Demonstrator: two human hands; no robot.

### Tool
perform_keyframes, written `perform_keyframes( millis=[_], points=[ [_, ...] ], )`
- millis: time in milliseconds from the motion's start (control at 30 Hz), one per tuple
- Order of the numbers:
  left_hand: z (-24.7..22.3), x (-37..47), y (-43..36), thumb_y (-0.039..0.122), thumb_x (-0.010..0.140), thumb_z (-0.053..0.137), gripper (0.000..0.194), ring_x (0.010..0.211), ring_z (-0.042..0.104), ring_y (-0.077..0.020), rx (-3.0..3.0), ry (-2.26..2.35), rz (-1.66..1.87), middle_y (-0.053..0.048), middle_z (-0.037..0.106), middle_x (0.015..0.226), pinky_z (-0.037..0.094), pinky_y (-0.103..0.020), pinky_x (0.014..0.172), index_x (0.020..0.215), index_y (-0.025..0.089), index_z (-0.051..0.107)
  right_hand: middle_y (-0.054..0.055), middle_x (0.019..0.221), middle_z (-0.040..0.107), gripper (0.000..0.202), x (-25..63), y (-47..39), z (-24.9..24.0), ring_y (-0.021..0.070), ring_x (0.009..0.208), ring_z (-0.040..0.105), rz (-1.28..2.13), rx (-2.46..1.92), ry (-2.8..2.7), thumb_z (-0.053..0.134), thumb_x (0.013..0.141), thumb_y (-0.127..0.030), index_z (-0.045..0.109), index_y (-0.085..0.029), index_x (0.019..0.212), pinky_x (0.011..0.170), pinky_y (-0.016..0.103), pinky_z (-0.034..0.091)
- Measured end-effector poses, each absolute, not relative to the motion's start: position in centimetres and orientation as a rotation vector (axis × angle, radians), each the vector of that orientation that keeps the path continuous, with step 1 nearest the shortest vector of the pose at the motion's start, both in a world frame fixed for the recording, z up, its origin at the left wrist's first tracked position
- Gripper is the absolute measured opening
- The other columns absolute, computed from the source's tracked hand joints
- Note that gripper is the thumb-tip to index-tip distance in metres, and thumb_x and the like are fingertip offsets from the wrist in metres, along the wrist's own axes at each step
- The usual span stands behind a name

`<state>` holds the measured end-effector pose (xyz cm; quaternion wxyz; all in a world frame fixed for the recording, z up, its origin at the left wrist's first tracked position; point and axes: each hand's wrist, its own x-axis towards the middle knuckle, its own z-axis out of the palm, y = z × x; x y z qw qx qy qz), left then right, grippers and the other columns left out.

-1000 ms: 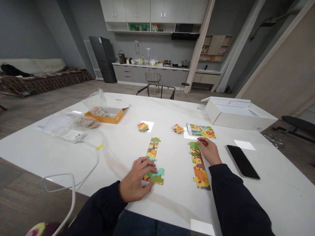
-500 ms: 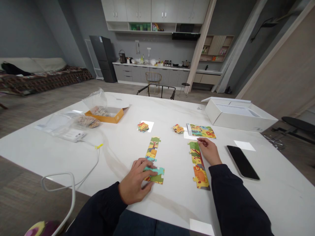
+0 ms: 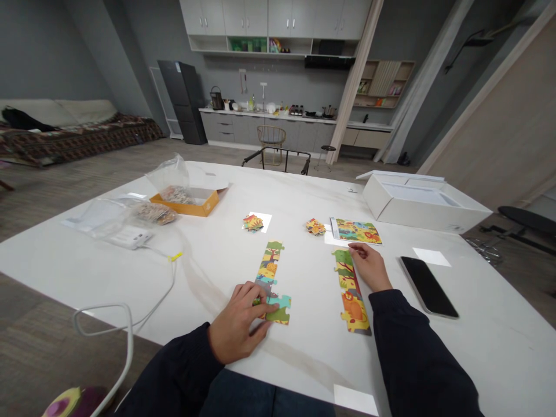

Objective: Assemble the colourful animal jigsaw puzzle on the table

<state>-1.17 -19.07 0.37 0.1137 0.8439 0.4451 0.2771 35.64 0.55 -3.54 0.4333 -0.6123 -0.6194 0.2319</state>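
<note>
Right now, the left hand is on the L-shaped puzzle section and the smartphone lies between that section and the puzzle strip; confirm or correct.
Wrong on the smartphone: the head view shows it right of the puzzle strip. The left hand is on the L-shaped puzzle section.

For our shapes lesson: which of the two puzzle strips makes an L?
The multicoloured jigsaw strip partly under the left hand: its near end extends rightward; the other strip, by the right hand, runs straight.

Super stretched at the edges, grey wall point(image 3: 150, 35) looks kinda dim and soft, white tabletop point(image 3: 310, 278) has bright boxy glare patches point(image 3: 432, 256).
</note>
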Motion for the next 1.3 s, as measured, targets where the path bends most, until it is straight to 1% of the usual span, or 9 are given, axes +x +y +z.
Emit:
perform_keyframes(
  millis=[333, 567, 700, 867, 967, 1067, 1133, 1233, 1300],
  points=[
    [0.6, -1.2, -19.3, 0.018, 0.092, 0.061, 0.034, 0.102, 0.054, -0.0284, 2.466, 1.365, 0.763, -0.009, 0.060, 0.105, 0.045, -0.046, 0.087, 0.122, 0.029, 0.070, 0.009, 0.087, 0.075, 0.036, 35.5, 0.5, -3.4, 0.0218, 0.074, 0.065, 0.586, -1.538, -1.528, 0.062, 0.080, -0.047, 0.074, -0.018, 0.098, 0.075, 0.038, 0.054],
    [0.3, -1.3, -19.3, 0.011, 0.086, 0.060, 0.035, 0.102, 0.055, -0.0275, 2.364, 1.359, 0.818, -0.010, 0.059, 0.105, 0.048, -0.047, 0.091, 0.116, 0.026, 0.072, 0.009, 0.089, 0.075, 0.038, 35.6, 0.5, -3.4, 0.0216, 0.074, 0.064, 0.576, -1.535, -1.546, 0.061, 0.080, -0.049, 0.074, -0.018, 0.099, 0.075, 0.038, 0.053],
    [0.3, -1.3, -19.2, 0.011, 0.086, 0.062, 0.037, 0.103, 0.056, -0.0271, 2.343, 1.361, 0.831, -0.009, 0.059, 0.106, 0.049, -0.046, 0.092, 0.117, 0.027, 0.072, 0.008, 0.084, 0.074, 0.037, 35.6, 0.5, -3.5, 0.0212, 0.071, 0.063, 0.570, -1.530, -1.549, 0.061, 0.081, -0.047, 0.074, -0.018, 0.098, 0.073, 0.038, 0.053],
    [0.3, -1.1, -19.4, 0.014, 0.087, 0.063, 0.039, 0.104, 0.057, -0.0273, 2.360, 1.350, 0.811, -0.009, 0.061, 0.108, 0.049, -0.045, 0.092, 0.121, 0.029, 0.071, 0.008, 0.087, 0.075, 0.036, 35.6, 0.6, -3.6, 0.0214, 0.073, 0.064, 0.568, -1.523, -1.553, 0.062, 0.081, -0.047, 0.074, -0.018, 0.098, 0.074, 0.037, 0.053],
    [0.6, -1.3, -19.3, 0.016, 0.086, 0.064, 0.039, 0.109, 0.057, -0.0283, 2.363, 1.358, 0.814, -0.008, 0.062, 0.112, 0.046, -0.046, 0.094, 0.123, 0.029, 0.068, 0.007, 0.085, 0.075, 0.035, 35.5, 0.5, -3.5, 0.0210, 0.072, 0.063, 0.568, -1.528, -1.546, 0.062, 0.081, -0.047, 0.074, -0.019, 0.097, 0.073, 0.037, 0.053],
    [1.2, -2.4, -17.1, 0.022, 0.090, 0.062, 0.032, 0.112, 0.057, -0.0287, 2.332, 1.463, 0.894, -0.008, 0.063, 0.114, 0.043, -0.046, 0.096, 0.122, 0.026, 0.064, 0.007, 0.085, 0.075, 0.035, 35.5, 0.5, -3.4, 0.0208, 0.071, 0.063, 0.573, -1.521, -1.550, 0.062, 0.081, -0.048, 0.075, -0.019, 0.097, 0.073, 0.037, 0.053],
    [1.6, -3.6, -13.8, 0.026, 0.093, 0.060, 0.027, 0.109, 0.058, -0.0277, 2.275, 1.581, 0.979, -0.007, 0.064, 0.112, 0.043, -0.045, 0.095, 0.120, 0.025, 0.061, 0.007, 0.085, 0.074, 0.036, 35.5, 0.5, -3.4, 0.0210, 0.072, 0.063, 0.576, -1.520, -1.557, 0.061, 0.081, -0.047, 0.075, -0.018, 0.098, 0.073, 0.037, 0.053],
    [1.6, -5.4, -7.4, 0.026, 0.088, 0.066, 0.032, 0.107, 0.059, -0.0271, 2.129, 1.822, 1.080, -0.006, 0.065, 0.115, 0.044, -0.046, 0.099, 0.119, 0.025, 0.057, 0.007, 0.086, 0.074, 0.036, 35.7, 0.6, -3.5, 0.0213, 0.073, 0.063, 0.574, -1.531, -1.571, 0.061, 0.081, -0.047, 0.074, -0.018, 0.099, 0.073, 0.037, 0.053],
    [1.0, -6.3, -3.3, 0.026, 0.086, 0.067, 0.031, 0.114, 0.056, -0.0307, 2.009, 2.070, 1.119, -0.009, 0.064, 0.118, 0.043, -0.048, 0.100, 0.115, 0.023, 0.056, 0.007, 0.086, 0.074, 0.036, 35.8, 0.6, -3.7, 0.0213, 0.073, 0.063, 0.574, -1.533, -1.577, 0.061, 0.082, -0.046, 0.075, -0.019, 0.100, 0.073, 0.037, 0.053]
  ],
)
